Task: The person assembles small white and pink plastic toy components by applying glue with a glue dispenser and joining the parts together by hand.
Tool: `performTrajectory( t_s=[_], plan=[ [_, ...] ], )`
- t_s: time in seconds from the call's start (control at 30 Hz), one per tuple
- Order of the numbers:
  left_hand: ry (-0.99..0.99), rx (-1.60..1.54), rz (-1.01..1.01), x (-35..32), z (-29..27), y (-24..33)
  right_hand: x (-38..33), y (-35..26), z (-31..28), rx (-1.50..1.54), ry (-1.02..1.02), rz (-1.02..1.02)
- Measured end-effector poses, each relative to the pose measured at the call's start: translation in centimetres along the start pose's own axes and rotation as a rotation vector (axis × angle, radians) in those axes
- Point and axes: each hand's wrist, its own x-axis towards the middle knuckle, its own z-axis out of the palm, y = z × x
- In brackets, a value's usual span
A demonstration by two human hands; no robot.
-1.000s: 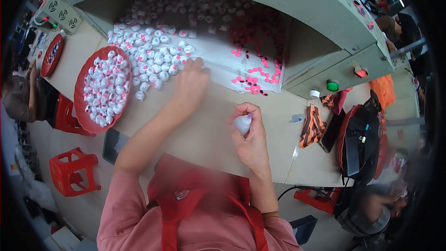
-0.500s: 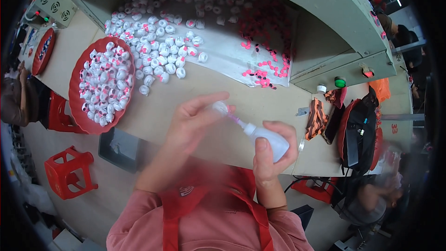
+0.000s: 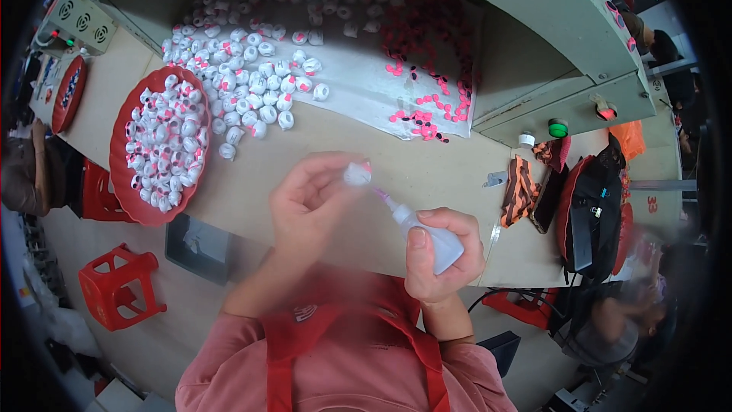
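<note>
Left hand (image 3: 305, 202) pinching small white piece (image 3: 356, 175) above table (image 3: 427, 175); right hand (image 3: 442, 248) gripping squeeze bottle (image 3: 427, 236), nozzle touching piece. You're squeezing too hard = glue flooding fingers. Loose pinch, piece probably dropping.

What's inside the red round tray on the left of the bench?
The red tray holds a heap of small white pieces with pink and dark marks. Its rim shows; the bottom beneath them is covered.
</note>
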Motion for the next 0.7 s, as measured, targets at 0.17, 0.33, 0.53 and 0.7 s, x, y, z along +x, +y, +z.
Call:
performTrajectory(
  t_s=[0.17,0.33,0.53,0.7],
  plan=[
    [-0.008,0.021,0.019,0.1,0.2,-0.3,0.0,0.2,-0.1,0.003,0.014,0.009],
    [-0.022,0.006,0.016,0.2,0.1,-0.1,0.6,-0.1,0.1,0.023,-0.060,-0.035],
    [-0.007,0.007,0.058,0.5,-0.7,0.1,1.0,-0.5,0.2,-0.003,-0.088,-0.054],
    [-0.041,-0.126,-0.117,0.8,-1.1,0.0,0.8,-0.1,0.1,0.010,-0.051,-0.038]
  ],
)
